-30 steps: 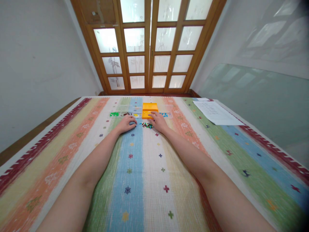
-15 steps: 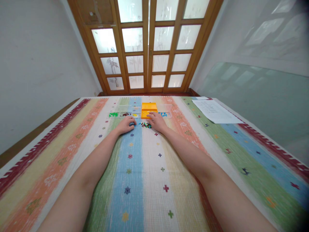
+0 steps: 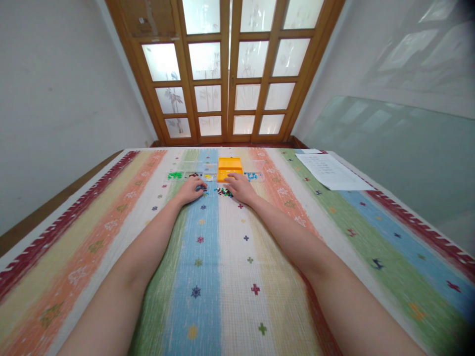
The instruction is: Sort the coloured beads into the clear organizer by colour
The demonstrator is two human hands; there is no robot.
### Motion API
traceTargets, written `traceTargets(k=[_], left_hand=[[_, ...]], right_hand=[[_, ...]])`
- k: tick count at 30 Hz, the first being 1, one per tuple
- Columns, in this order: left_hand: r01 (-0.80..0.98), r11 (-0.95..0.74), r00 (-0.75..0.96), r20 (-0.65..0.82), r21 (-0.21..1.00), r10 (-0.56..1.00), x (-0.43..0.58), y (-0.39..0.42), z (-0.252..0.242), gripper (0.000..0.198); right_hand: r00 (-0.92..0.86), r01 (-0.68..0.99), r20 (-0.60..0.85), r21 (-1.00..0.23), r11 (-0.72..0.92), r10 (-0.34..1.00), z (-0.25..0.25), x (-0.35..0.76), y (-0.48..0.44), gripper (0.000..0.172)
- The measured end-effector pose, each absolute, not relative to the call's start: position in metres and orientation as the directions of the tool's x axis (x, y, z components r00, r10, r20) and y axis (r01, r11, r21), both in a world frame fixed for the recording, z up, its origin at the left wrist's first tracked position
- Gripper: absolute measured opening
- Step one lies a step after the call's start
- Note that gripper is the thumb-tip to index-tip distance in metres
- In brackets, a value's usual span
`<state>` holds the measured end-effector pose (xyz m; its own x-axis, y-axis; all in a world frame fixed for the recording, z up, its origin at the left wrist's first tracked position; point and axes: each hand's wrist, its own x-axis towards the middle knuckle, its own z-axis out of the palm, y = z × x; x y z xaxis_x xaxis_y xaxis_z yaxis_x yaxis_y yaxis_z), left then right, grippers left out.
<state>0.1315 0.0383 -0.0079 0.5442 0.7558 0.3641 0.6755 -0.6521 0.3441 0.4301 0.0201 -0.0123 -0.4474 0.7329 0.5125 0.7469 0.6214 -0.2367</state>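
At the far middle of the table, my left hand [image 3: 190, 191] has its fingers curled in, and whatever they hold is too small to make out. A few tiny blue pieces [image 3: 206, 192] lie by its thumb. My right hand [image 3: 240, 188] reaches over the front of an opened yellow box [image 3: 229, 162], its fingers apart and partly stretched. Just left of its palm is a loose heap of small mixed-colour pieces [image 3: 224, 192], mostly brown, green and blue.
Clear plastic boxes hold green pieces [image 3: 174, 175], brown pieces [image 3: 193, 175], yellow pieces [image 3: 209, 176] and blue pieces [image 3: 253, 175]. Printed paper [image 3: 330, 170] lies at the far right of the striped tablecloth [image 3: 237, 277]. Beyond the table stand wood-framed glass doors [image 3: 228, 74].
My left hand's fingers have shifted slightly, with more blue pieces showing by the thumb. The fingers of my right hand have moved a little to the left over the yellow box's front.
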Motion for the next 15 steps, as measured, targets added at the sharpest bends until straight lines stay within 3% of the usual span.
traceTargets(k=[8,15], left_hand=[[0.676,-0.621,0.519,0.342,0.397,0.784,0.128,0.039,-0.005,0.017],[0.654,-0.651,0.541,0.363,0.386,0.758,0.127,0.041,-0.007,0.015]], right_hand=[[-0.485,0.729,0.488,-0.234,0.644,0.726,-0.008,0.427,0.017,0.032],[-0.753,0.517,0.375,-0.173,0.838,0.542,0.008,0.400,-0.009,0.038]])
